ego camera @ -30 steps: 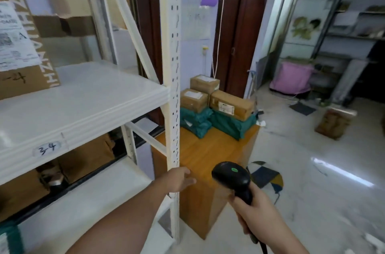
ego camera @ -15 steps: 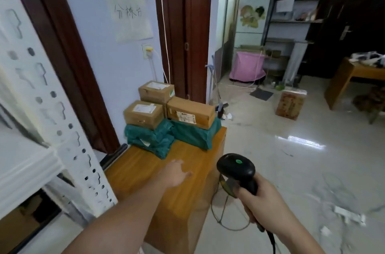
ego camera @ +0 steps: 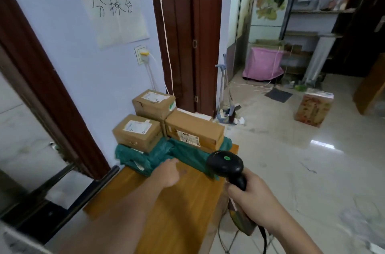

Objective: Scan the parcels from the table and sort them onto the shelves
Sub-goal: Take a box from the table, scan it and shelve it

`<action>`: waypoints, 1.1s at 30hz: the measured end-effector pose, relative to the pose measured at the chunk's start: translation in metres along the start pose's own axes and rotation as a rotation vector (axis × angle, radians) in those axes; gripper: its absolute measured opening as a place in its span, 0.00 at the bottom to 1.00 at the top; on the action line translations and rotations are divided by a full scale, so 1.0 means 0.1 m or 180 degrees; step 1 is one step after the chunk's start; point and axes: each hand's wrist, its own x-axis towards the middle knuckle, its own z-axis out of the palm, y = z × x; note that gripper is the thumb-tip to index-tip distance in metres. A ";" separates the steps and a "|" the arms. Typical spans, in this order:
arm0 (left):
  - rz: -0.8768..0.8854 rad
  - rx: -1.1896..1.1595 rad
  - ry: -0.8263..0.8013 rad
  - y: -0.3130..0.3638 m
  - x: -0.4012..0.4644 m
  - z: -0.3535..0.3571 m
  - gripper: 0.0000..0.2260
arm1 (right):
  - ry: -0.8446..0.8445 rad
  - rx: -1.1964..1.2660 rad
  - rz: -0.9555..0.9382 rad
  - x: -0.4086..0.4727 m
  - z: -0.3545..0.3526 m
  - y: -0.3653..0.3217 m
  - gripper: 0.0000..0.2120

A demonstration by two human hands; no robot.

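Observation:
On the wooden table against the wall lies a pile of parcels. Two green plastic bag parcels lie at the bottom. Three cardboard boxes rest on them: a small one at the left, a small one at the back and a long one at the right. My left hand reaches over the tabletop with fingers relaxed, just short of the green bags. My right hand grips the handle of a black barcode scanner, whose head is near the long box.
A dark wooden door frame stands left of the table, a brown door behind it. On the tiled floor at the right stand a printed carton, a pink covered bin and a dark shelf unit. The scanner's cable hangs down.
My view has swung right, from the white shelf rack to the table. Both hands have come closer to the parcels; my left hand is now just short of the green bags.

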 end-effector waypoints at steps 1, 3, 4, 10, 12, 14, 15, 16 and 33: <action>-0.0091 -0.0064 0.0035 0.01 0.12 -0.04 0.31 | -0.0073 -0.0032 -0.0069 0.18 -0.05 -0.01 0.09; -0.0247 -0.0235 0.0151 0.04 0.33 -0.13 0.31 | -0.0252 -0.0106 -0.0196 0.53 -0.13 -0.05 0.10; -0.0325 -0.0382 0.0234 0.04 0.44 -0.16 0.32 | -0.0359 -0.0158 -0.0256 0.69 -0.15 -0.06 0.10; -0.1276 -0.1690 0.0911 -0.20 0.88 -0.32 0.29 | -0.1066 -0.0428 -0.0524 1.54 -0.11 -0.19 0.12; -0.1604 -0.2057 0.1233 -0.29 0.94 -0.44 0.18 | -0.1300 -0.0284 -0.0447 1.77 -0.04 -0.23 0.13; -0.1837 -0.2458 0.1618 -0.39 1.03 -0.57 0.12 | -0.1497 -0.0229 -0.0398 2.01 0.05 -0.25 0.12; -0.2000 -0.2698 0.1765 -0.45 1.10 -0.62 0.14 | -0.1567 -0.0243 -0.0405 2.13 0.11 -0.26 0.13; -0.2130 -0.2952 0.1896 -0.52 1.18 -0.65 0.16 | -0.1607 -0.0240 -0.0400 2.24 0.16 -0.28 0.15; -0.2721 -0.4535 0.1782 -0.97 1.97 -0.56 0.54 | -0.2184 -0.0034 0.0176 3.33 0.67 -0.20 0.17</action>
